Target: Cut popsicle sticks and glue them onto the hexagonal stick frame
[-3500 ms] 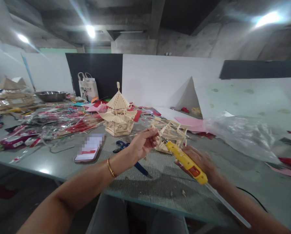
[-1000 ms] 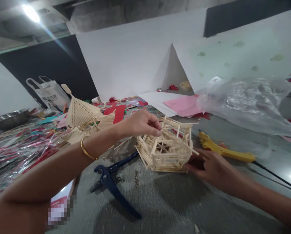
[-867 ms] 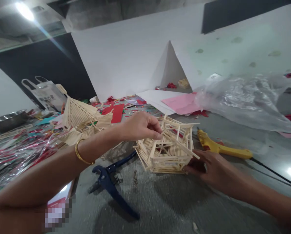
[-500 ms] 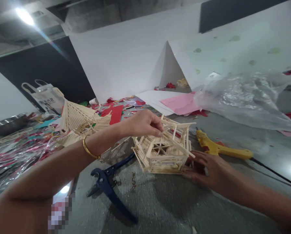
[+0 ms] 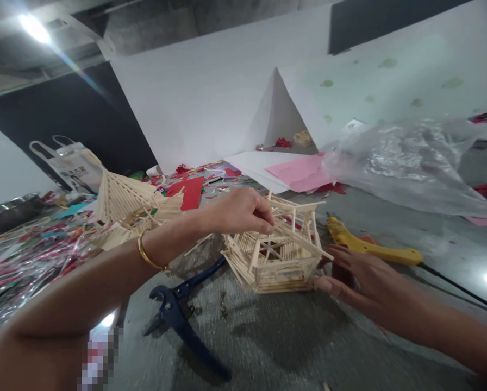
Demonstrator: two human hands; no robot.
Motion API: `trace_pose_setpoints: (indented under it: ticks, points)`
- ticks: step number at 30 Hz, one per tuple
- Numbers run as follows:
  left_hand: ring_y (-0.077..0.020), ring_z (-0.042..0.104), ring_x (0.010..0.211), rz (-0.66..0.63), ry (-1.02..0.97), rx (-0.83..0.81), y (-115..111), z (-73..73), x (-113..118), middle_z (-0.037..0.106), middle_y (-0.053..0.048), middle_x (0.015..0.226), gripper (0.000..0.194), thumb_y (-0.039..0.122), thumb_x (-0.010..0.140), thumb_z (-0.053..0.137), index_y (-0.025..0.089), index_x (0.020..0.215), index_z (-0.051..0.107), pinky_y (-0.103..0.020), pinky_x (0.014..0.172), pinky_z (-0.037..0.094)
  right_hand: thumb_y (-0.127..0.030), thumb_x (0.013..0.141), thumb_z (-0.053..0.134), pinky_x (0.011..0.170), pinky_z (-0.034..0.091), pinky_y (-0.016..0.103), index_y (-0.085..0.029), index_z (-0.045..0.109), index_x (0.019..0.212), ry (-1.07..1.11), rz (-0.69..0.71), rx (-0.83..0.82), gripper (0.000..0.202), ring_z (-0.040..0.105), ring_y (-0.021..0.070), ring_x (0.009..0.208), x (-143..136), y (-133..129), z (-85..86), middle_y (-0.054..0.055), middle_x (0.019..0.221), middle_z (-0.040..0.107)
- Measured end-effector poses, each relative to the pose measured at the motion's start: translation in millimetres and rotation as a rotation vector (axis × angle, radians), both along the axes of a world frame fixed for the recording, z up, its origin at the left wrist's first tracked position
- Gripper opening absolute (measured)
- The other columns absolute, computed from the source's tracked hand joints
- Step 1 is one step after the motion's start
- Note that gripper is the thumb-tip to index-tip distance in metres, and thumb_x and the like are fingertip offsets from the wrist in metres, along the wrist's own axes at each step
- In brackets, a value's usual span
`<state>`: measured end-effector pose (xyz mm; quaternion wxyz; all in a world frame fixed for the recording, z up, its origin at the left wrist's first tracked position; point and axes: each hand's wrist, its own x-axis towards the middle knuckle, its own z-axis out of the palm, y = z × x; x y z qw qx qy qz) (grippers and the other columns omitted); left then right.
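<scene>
Evidently, the stickwork on the grey worktop [image 5: 272,353] stood at two stages, one model roofed and the other open-topped. White partition panels [image 5: 211,103] rose behind. On the right slumped a clear plastic bag [image 5: 410,160], with nothing distinguishable inside. At far left, a white tote bag [image 5: 74,168] stood with its contents hidden, and near it a metal bowl [image 5: 13,214] did not show its inside.

The roofed stick model [image 5: 123,198] sat partly behind the left forearm, its pitched covering in place. The smaller stick frame [image 5: 292,250] was at the middle of the worktop, between the hands. Done, as far as showed, were a spoked centre, close-laid rows of sticks around it, a low railed wall in front, and posts joined by upper rails. Its top was uncovered, and one stick end jutted past the right side.

The left hand [image 5: 243,209] was pinched on the frame's upper part, apparently at a thin stick. The right hand [image 5: 361,277] was loosely curled beside the frame, thumb and fingers apart; contact was unclear.

Beyond it lay a yellow glue gun [image 5: 369,248]. Nearer lay a blue plier-like tool [image 5: 178,320]. A gold bangle [image 5: 141,251] circled the left wrist.
</scene>
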<state>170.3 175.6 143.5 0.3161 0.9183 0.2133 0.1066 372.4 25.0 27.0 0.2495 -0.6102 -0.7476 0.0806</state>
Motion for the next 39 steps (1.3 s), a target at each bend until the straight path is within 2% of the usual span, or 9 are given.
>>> trace_pose_setpoints:
  ticks: [7, 13, 17, 23, 39]
  points:
    - [-0.0090, 0.050, 0.049, -0.016, 0.069, 0.086, -2, 3.0, 4, 0.063, 0.000, 0.053, 0.011, 0.011, 0.063, 0.064, 0.017, 0.061, 0.073, -0.022, 0.053, 0.031, -0.052, 0.088, 0.042, 0.055, 0.048, 0.031, -0.021, 0.060, 0.095, 0.067, -0.101, 0.092, 0.037, 0.060, 0.0180, 0.064, 3, 0, 8.0, 0.005, 0.078, 0.065]
    - [-0.0078, 0.050, 0.054, -0.084, 0.190, 0.170, -4, 8.5, 3, 0.064, 0.001, 0.057, 0.015, 0.017, 0.065, 0.060, 0.016, 0.072, 0.074, -0.023, 0.058, 0.033, -0.047, 0.090, 0.042, 0.061, 0.048, 0.031, -0.021, 0.058, 0.101, 0.088, -0.067, 0.189, 0.033, 0.061, 0.0185, 0.071, 2, -4, 16.0, 0.005, 0.084, 0.064]
    - [-0.0079, 0.050, 0.056, -0.107, 0.257, 0.245, -5, 10.3, 5, 0.065, 0.000, 0.058, 0.019, 0.018, 0.066, 0.058, 0.015, 0.075, 0.074, -0.023, 0.060, 0.035, -0.045, 0.090, 0.042, 0.065, 0.048, 0.032, -0.021, 0.058, 0.100, 0.048, -0.110, 0.297, 0.031, 0.062, 0.0193, 0.074, 2, -5, 17.7, 0.005, 0.086, 0.064]
    - [-0.0092, 0.053, 0.060, -0.139, 0.300, 0.219, -8, 10.9, 9, 0.069, -0.003, 0.067, 0.020, 0.016, 0.065, 0.058, 0.013, 0.076, 0.074, -0.023, 0.060, 0.035, -0.041, 0.091, 0.043, 0.066, 0.048, 0.030, -0.020, 0.057, 0.102, 0.015, -0.121, 0.396, 0.027, 0.060, 0.0166, 0.075, 0, -5, 19.1, 0.006, 0.093, 0.062]
    - [-0.0089, 0.049, 0.059, -0.166, 0.316, 0.263, -9, 8.6, 12, 0.069, -0.004, 0.070, 0.024, 0.015, 0.065, 0.056, 0.011, 0.080, 0.074, -0.023, 0.058, 0.034, -0.037, 0.090, 0.046, 0.073, 0.050, 0.032, -0.019, 0.057, 0.104, -0.051, -0.087, 0.443, 0.025, 0.060, 0.0187, 0.086, -3, -5, 18.9, 0.009, 0.100, 0.061]
